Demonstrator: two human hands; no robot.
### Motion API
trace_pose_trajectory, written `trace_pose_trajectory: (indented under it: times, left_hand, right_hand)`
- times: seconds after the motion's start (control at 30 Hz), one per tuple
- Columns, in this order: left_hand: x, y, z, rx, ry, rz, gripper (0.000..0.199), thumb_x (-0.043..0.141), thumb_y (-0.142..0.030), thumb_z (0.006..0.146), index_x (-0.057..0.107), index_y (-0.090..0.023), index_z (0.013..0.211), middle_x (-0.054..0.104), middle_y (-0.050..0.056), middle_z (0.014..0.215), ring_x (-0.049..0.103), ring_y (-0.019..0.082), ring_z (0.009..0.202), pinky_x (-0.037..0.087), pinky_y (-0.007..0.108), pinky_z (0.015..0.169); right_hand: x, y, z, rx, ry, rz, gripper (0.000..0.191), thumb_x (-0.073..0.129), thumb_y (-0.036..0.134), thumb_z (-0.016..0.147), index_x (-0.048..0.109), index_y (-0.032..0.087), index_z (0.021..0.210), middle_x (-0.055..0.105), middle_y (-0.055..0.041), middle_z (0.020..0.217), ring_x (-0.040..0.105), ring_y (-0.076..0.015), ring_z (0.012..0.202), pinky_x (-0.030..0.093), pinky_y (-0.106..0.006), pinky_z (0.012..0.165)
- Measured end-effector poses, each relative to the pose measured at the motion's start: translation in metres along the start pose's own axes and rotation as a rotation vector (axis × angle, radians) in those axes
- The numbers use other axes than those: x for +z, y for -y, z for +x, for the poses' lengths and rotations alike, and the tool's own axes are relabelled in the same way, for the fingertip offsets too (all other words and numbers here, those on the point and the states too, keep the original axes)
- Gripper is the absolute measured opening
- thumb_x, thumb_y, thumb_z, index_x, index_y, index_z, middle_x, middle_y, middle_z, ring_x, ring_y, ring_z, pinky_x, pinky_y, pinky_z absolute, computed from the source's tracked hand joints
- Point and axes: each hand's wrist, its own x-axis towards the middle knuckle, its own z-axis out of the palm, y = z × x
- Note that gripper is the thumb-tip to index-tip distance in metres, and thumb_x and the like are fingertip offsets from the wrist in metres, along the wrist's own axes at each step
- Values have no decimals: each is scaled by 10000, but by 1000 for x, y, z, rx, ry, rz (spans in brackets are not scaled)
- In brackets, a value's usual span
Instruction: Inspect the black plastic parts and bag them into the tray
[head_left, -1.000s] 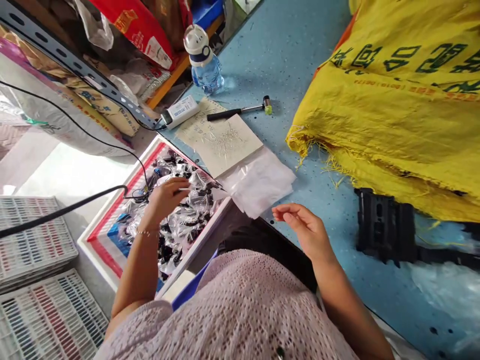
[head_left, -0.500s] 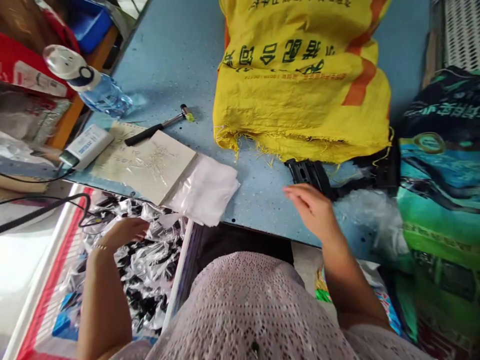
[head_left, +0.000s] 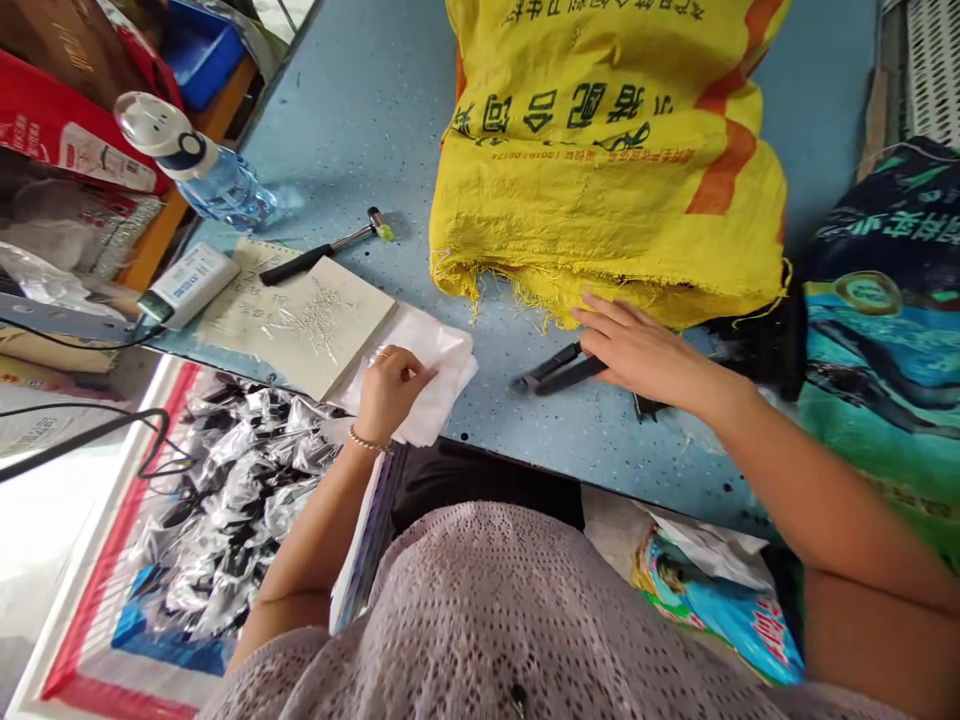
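My left hand (head_left: 390, 388) is closed in a pinch over the stack of thin white plastic bags (head_left: 439, 375) at the table's front edge. Whether it grips a bag is hard to make out. My right hand (head_left: 626, 345) has its fingers spread over a black part (head_left: 562, 370), just in front of the yellow woven sack (head_left: 600, 220). More dark parts (head_left: 754, 350) show at the sack's right corner. Left of the bags lie a pale board (head_left: 322, 325) with small thin pins on it and a small hammer (head_left: 322, 250).
A water bottle (head_left: 202, 165) and a white box-shaped device (head_left: 191, 285) with a cable stand at the left. Below the table edge is a crate (head_left: 112, 520) of bagged black parts. A green-blue sack (head_left: 877, 380) borders the right side.
My left hand has moved from over the crate up and right to the white bags. My right hand has turned and spread over the black part, which now points left. The crumpled clear plastic is mostly out of sight.
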Motion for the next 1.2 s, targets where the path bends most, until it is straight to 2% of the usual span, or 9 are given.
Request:
trace_pose_trajectory:
  times: [0.1,0.2,0.3,0.47,0.57,0.67,0.83,1.0,1.2]
  left_hand:
    - [-12,8,0,-169,61,-265,209,681,-372,887,719,-179,817,679,29,757,617,161,710,493,291,672]
    - [-9,10,-1,-271,45,-428,214,735,-359,814,717,-167,904,723,38,785,661,173,708,532,294,659]
    - [-8,9,-3,-129,-33,-308,101,628,-241,864,700,-176,891,768,74,921,725,210,868,595,355,815]
    - [-22,6,-11,164,2,233,413,448,-111,945,709,-157,1262,701,154,1345,681,285,1210,556,469,1063]
    - [-26,-2,-17,230,-2,262,516,456,-86,947,578,-143,1445,624,161,1453,653,261,1284,575,405,1065]
    - [-26,-8,-26,262,-31,274,437,440,-77,969,609,-135,1368,622,169,1428,661,245,1266,583,389,1050]
    - [-28,-1,-37,202,1,478,355,419,-19,928,717,-124,1090,669,206,1323,702,313,1148,598,486,988]
    - [-25,1,-35,259,-12,333,536,429,-30,952,564,-133,1460,618,193,1449,628,291,1324,546,465,1130]
    - [-17,-9,-48,361,-76,267,674,440,-24,959,386,-186,1611,539,196,1538,573,276,1416,541,426,1166]
  right_hand:
    - [6,15,0,150,-39,331,343,705,477,912,620,212,1113,680,-155,1261,621,-377,1249,527,-565,1041]
    - [34,46,17,209,-134,805,516,673,573,908,473,252,1260,660,-114,1248,673,-291,1102,577,-483,961]
    - [64,81,34,91,-89,1141,565,670,527,909,376,289,1330,626,-100,1360,679,-247,1143,582,-453,985]
    - [73,112,33,256,-153,798,610,704,328,895,433,268,1438,586,-141,1480,576,-329,1383,472,-566,1154]
    - [69,120,29,147,-174,692,606,673,301,932,440,266,1490,591,-132,1490,587,-314,1375,488,-544,1154]
    - [72,126,32,93,-108,617,605,694,243,907,486,252,1475,638,-130,1432,632,-320,1311,533,-539,1101]
    - [74,132,32,215,-157,622,629,698,238,895,489,237,1488,625,-143,1460,617,-339,1334,524,-568,1106]
    - [71,138,32,202,-67,987,572,737,306,857,565,291,1403,647,-83,1441,633,-297,1305,523,-517,1110]
    - [95,147,56,323,140,1828,502,725,521,842,582,223,1219,730,-101,1165,719,-228,921,624,-344,684]
